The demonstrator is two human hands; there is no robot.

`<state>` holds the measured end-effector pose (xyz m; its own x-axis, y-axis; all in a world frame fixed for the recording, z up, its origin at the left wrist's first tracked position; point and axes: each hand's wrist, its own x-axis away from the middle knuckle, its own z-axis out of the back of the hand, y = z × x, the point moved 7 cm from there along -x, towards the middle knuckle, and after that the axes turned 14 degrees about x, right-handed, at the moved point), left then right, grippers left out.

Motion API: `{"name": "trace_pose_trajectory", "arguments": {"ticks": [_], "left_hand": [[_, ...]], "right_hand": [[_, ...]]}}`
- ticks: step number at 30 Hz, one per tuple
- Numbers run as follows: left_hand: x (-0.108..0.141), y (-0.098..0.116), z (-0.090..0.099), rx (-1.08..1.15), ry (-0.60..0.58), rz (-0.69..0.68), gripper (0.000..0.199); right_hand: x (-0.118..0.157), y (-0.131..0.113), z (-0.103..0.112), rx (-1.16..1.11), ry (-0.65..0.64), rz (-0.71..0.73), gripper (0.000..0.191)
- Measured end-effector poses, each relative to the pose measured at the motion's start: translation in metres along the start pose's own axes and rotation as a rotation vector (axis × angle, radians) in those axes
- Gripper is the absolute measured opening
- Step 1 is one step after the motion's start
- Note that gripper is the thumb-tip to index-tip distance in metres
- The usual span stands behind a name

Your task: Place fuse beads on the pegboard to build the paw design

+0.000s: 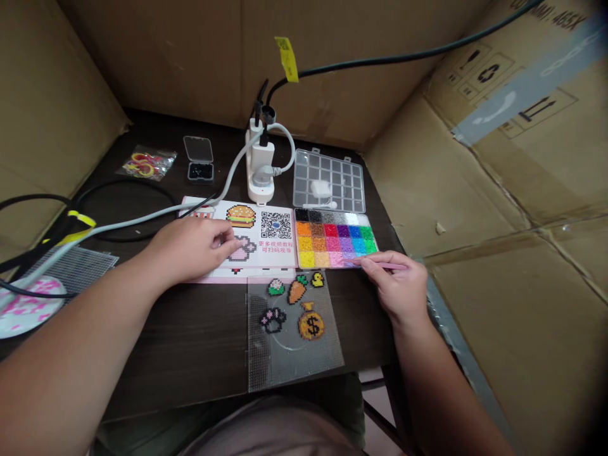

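My right hand [396, 275] pinches pink tweezers [392, 265], their tips at the pink and lilac compartments of the bead box [330, 244]. My left hand [202, 247] rests on the pattern sheet [251, 258], its fingers curled and thumb near the pink paw picture; whether anything is between them is hidden. Below the sheet lies a clear pegboard [294, 361] bearing bead figures: a carrot [297, 291], a yellow duck [318, 279], a green and white piece [276, 287], a money bag [311, 324] and a paw outline [273, 320] partly filled with pink.
The bead box's clear lid [351, 183] stands open behind it. A white power strip [259, 164] with cables is at the back centre. Further left are a small black-bead box [200, 171], a plastic bag [148, 163] and another pegboard [90, 263]. Cardboard walls [190, 57] surround the table.
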<state>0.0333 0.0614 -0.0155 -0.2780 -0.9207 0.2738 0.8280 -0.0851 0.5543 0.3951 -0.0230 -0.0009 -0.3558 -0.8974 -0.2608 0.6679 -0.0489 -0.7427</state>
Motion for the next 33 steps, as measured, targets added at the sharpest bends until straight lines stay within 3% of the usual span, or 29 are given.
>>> {"name": "trace_pose_trajectory", "arguments": {"ticks": [11, 14, 18, 23, 27, 33], "left_hand": [[0.0, 0.002, 0.001, -0.021, 0.005, -0.012, 0.035], [0.001, 0.001, 0.0, -0.022, -0.002, 0.012, 0.035], [0.002, 0.001, 0.0, -0.026, -0.003, 0.012, 0.037], [0.001, 0.001, 0.0, -0.04, 0.005, -0.021, 0.038], [0.001, 0.0, -0.001, -0.049, 0.02, -0.033, 0.036], [0.001, -0.001, -0.001, -0.037, 0.021, -0.024, 0.034]], "right_hand": [[-0.001, 0.008, -0.002, -0.192, 0.005, -0.061, 0.027], [0.004, 0.0, -0.003, -0.263, -0.019, -0.032, 0.028], [0.02, -0.042, -0.014, -0.283, -0.151, 0.128, 0.018], [0.05, -0.089, -0.052, -0.326, -0.43, 0.251, 0.012], [0.063, -0.09, -0.072, -0.333, -0.526, 0.259, 0.013], [0.063, -0.08, -0.074, -0.296, -0.544, 0.24, 0.014]]}}
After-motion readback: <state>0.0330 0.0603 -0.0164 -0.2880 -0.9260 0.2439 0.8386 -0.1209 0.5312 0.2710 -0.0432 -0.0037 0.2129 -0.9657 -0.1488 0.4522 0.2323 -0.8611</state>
